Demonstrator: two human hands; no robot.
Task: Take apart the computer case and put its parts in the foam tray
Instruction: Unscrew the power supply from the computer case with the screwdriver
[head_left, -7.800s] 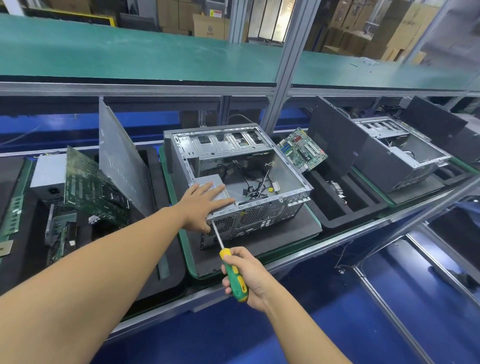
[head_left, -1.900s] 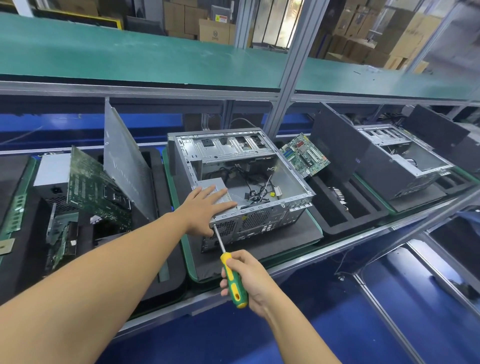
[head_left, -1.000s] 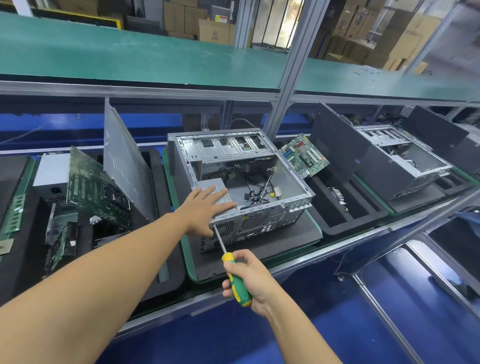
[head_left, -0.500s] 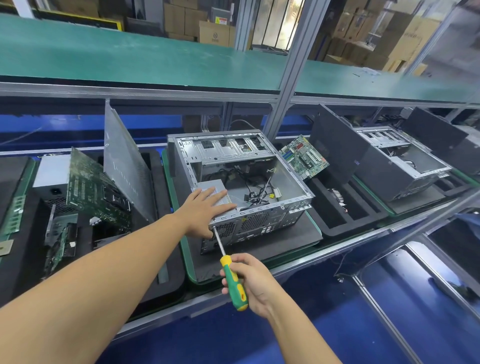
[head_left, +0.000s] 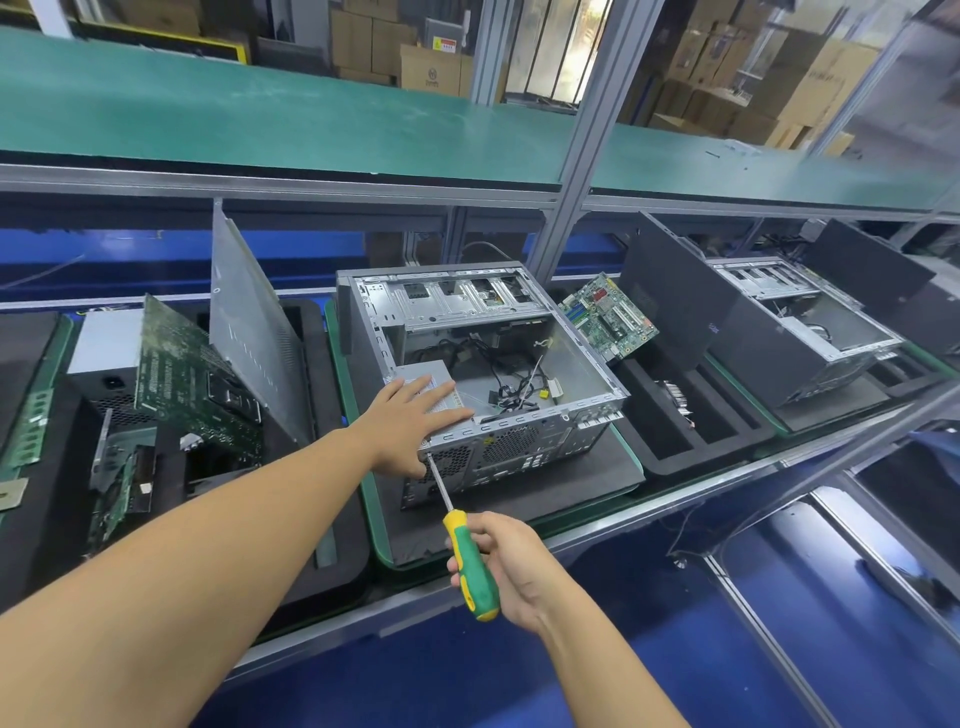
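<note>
One flat left hand (head_left: 410, 423) presses the grey metal power box (head_left: 423, 370) down to steady it. The right hand (head_left: 511, 564) grips a green-and-yellow screwdriver (head_left: 460, 538), tip on the silver computer case (head_left: 519, 441).

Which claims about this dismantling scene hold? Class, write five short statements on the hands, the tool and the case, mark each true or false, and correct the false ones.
1. The right hand grips the screwdriver. True.
2. The left hand holds a circuit board. False: it rests flat on the grey box in the near corner of the case.
3. The screwdriver's tip meets the case's rear panel, just below the left hand. True.
4. The case is closed on top. False: it lies open, with loose cables showing inside.
5. A motherboard leans in the tray to the right of the case. True.
</note>
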